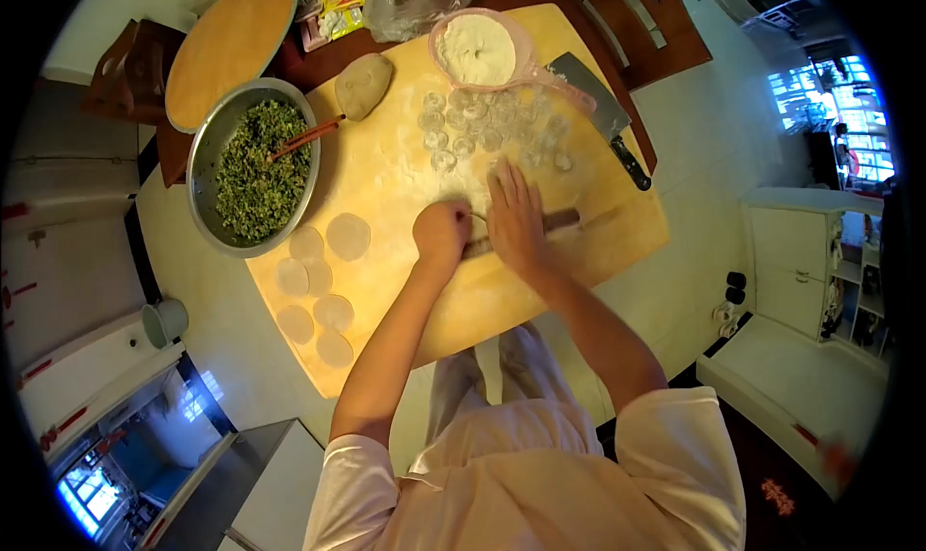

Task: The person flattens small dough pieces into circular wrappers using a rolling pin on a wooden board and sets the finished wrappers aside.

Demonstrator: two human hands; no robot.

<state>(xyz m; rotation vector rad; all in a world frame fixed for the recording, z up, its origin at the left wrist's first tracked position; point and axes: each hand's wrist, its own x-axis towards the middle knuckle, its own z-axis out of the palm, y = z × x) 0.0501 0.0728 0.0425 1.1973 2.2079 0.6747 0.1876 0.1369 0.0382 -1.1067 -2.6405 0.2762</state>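
My right hand (516, 218) lies flat with its fingers stretched out, the palm over a dark wooden rolling pin (561, 219) on the board. Closed beside it, my left hand (443, 231) pinches the edge of a dough wrapper (477, 217), mostly hidden between the two hands. Several small floured dough pieces (464, 147) are spread beyond my hands. To the left lie several thin round rolled wrappers (348, 237), some overlapping.
A steel bowl (200, 189) of chopped green filling, with red chopsticks (309, 136) in it, stands at the board's left edge. A dough lump (364, 86), a pink flour bowl (522, 54) and a cleaver (596, 98) are on the wooden board (386, 194). A round board (231, 45) stands behind.
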